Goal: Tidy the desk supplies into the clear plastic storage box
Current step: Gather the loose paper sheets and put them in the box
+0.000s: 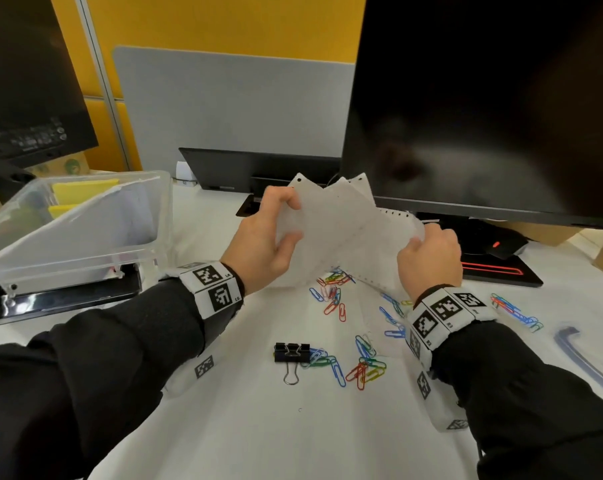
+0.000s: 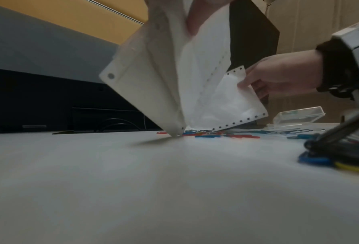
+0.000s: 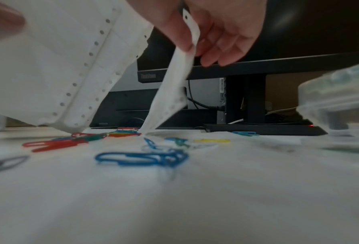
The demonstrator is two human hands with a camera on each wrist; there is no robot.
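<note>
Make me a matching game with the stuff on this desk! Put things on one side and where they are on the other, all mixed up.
Things:
1. white hole-punched paper sheets
2. black metal binder clip
3. yellow sticky-note pad
4. small red light

Places:
A. inside the clear plastic storage box
B. under the big black monitor
C. held in both hands, left hand and right hand
D. lying on the white desk beside coloured paper clips

Pairs: 1-C, 2-D, 3-A, 4-B

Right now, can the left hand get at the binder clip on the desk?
Probably not at once: the left hand grips the sheets, so it has no free fingers. The path to the binder clip looks free, with only bare desk between.
</note>
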